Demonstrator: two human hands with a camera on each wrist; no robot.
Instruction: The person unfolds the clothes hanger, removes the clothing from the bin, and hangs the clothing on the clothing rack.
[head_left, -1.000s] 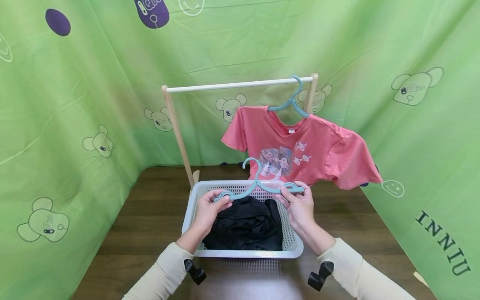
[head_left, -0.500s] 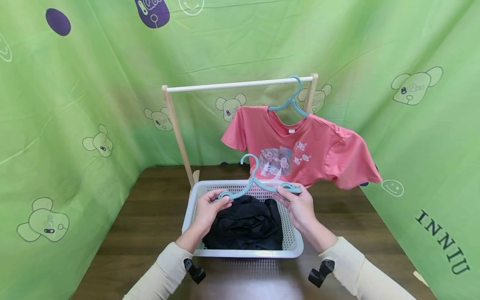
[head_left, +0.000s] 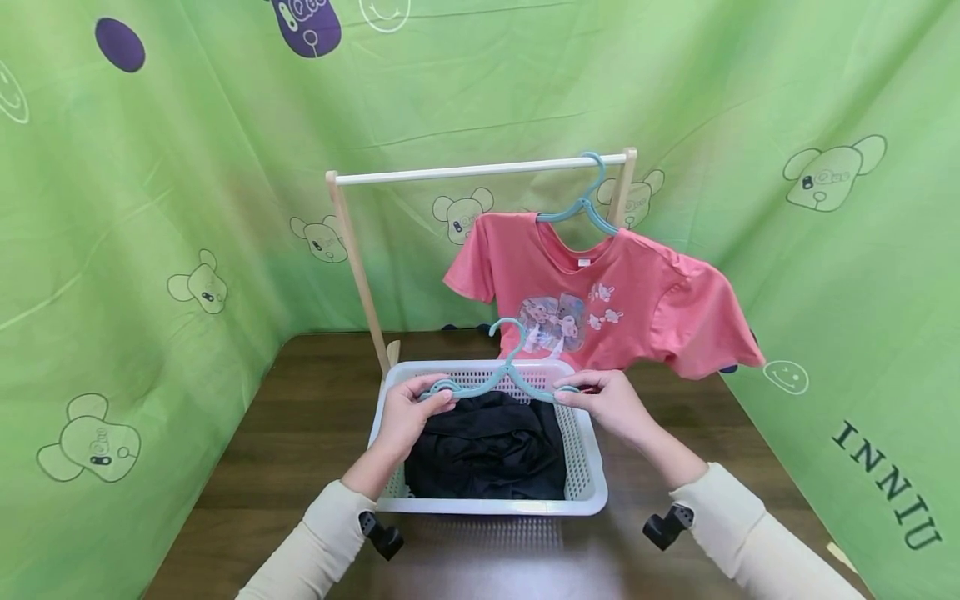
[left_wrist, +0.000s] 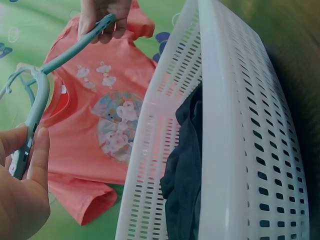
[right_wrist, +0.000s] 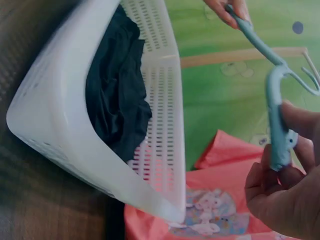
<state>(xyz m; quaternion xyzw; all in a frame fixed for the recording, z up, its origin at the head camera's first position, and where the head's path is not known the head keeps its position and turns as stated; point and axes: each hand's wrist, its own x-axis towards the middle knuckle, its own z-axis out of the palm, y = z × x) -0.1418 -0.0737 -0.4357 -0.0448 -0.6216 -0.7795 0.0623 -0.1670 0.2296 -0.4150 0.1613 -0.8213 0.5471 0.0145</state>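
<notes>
A light blue clothes hanger (head_left: 491,383) is held above the basket, its hook pointing up. My left hand (head_left: 405,414) pinches its left end between thumb and fingers. At the other end my right hand (head_left: 609,403) grips the hanger arm, also with the thumb against the fingers; the right wrist view shows this hanger arm (right_wrist: 275,115) close up. Below both hands a white perforated basket (head_left: 491,507) stands on the table, with crumpled black cloth (head_left: 495,450) inside. What kind of garment the cloth is cannot be told.
Behind the basket stands a rack with a white rail (head_left: 465,172) and wooden posts. A pink T-shirt (head_left: 637,292) hangs at its right end on another blue hanger (head_left: 581,204). The brown table (head_left: 300,433) is enclosed by a green printed curtain (head_left: 225,167).
My right hand has turned and shifted its grip on the hanger's right end, which now tilts lower. The left hand has moved slightly left. Basket and shirt stay put.
</notes>
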